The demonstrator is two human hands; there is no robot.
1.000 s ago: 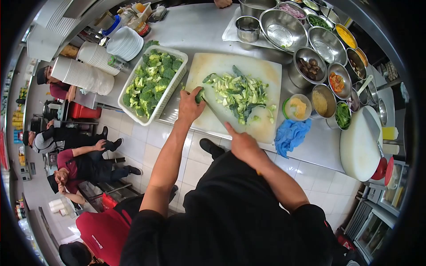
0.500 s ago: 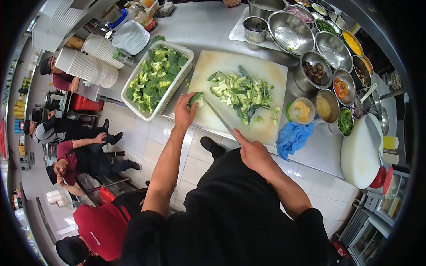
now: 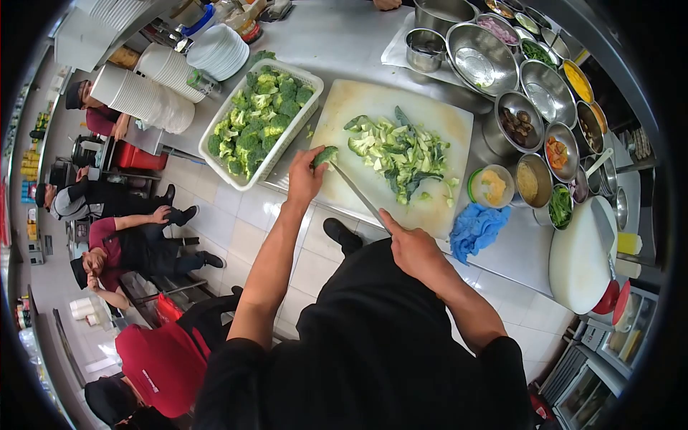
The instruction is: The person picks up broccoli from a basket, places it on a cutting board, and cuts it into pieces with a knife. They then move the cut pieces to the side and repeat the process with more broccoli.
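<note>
Knife hand pulled back slightly, more of the broccoli piece (image 3: 325, 157) showing than a second ago; trimming looks underway. Left hand (image 3: 306, 178) pinches that piece over the left edge of the cutting board (image 3: 444, 118); right hand (image 3: 416, 252) grips the knife (image 3: 360, 196), tip at the piece. Chopped bits (image 3: 401, 152) mid-board. Surface (image 3: 322, 36): broccoli basket (image 3: 311, 116) left of board, blue cloth (image 3: 476, 229) lower right, metal bowls upper right. Co-workers in left part of frame, tiled floor (image 3: 312, 247) below.
</note>
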